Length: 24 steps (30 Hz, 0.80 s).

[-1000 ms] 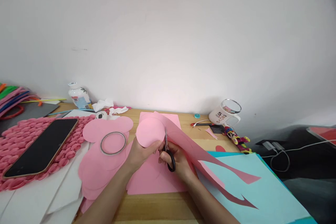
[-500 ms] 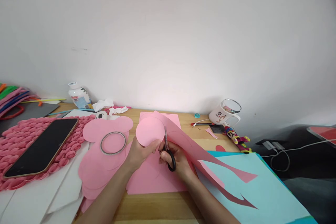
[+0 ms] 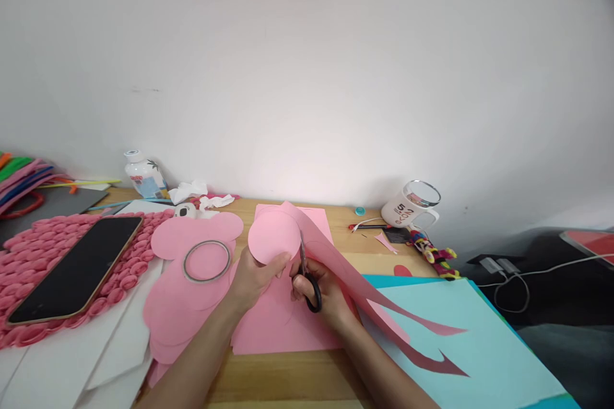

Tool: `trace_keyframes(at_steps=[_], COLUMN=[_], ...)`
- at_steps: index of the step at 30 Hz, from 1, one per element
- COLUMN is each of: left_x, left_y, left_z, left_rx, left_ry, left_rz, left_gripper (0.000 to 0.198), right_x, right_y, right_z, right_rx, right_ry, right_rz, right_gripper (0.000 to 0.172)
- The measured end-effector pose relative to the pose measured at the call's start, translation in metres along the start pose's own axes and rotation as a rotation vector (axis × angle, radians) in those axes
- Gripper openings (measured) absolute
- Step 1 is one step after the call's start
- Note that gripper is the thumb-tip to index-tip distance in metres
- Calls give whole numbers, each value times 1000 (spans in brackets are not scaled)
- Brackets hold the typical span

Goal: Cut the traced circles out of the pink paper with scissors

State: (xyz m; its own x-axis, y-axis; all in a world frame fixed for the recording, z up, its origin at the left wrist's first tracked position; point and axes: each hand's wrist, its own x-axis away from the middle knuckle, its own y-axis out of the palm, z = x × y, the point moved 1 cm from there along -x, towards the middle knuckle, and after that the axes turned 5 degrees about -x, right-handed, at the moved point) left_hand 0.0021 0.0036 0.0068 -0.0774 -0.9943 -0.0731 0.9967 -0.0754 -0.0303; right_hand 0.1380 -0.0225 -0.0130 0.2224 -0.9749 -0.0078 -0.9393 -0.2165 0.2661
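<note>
Head camera view: a person's left hand [image 3: 253, 276] clamps thumb and fingers on the lower edge of a pink paper disc [image 3: 273, 238], which sits at one o'clock from that hand, above a wooden tabletop [image 3: 288, 374]. The right hand [image 3: 322, 287] is closed around the handles of black-handled scissors [image 3: 315, 287], blades pointing to twelve o'clock and lying along the disc's right edge; whether the blades are parted cannot be told. Behind the right hand, a trimmed pink sheet [image 3: 345, 262] sweeps toward four o'clock, ending in two tapering tails over light-blue paper [image 3: 480, 348]. Beneath both hands lies a stack of pink paper [image 3: 288, 335]. Reckoned from the scissors, overlapping pink cut-outs [image 3: 177, 313] spread between eight and nine o'clock, with a slim grey ring [image 3: 207, 280] lying on top at nine. Farther out at nine o'clock, a smartphone [image 3: 74, 271], its screen dark, rests on a textured pink mat [image 3: 48, 236]. Toward ten o'clock stand a white bottle [image 3: 146, 177], crumpled tissues [image 3: 188, 191] and, at the far edge, a multicoloured bundle [image 3: 26, 176]. At two o'clock, a white mug [image 3: 400, 211] printed with figures stands near the wall [image 3: 307, 77], a dark pen [image 3: 373, 227] just beside it. A brightly coloured doll [image 3: 434, 255] lies at three o'clock.
</note>
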Motion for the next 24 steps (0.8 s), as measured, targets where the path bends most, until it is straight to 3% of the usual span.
trace_keyframes(at_steps=[16, 24], left_x=[2, 5], left_y=[3, 4], left_z=[2, 6], left_rx=[-81, -50], left_ry=[19, 3], left_rz=[40, -82], left_gripper=[25, 18], right_x=[1, -1], right_y=[3, 0], right_z=[0, -1], right_rx=[42, 41], right_ry=[-20, -39], right_rz=[-17, 4], right_gripper=[27, 26])
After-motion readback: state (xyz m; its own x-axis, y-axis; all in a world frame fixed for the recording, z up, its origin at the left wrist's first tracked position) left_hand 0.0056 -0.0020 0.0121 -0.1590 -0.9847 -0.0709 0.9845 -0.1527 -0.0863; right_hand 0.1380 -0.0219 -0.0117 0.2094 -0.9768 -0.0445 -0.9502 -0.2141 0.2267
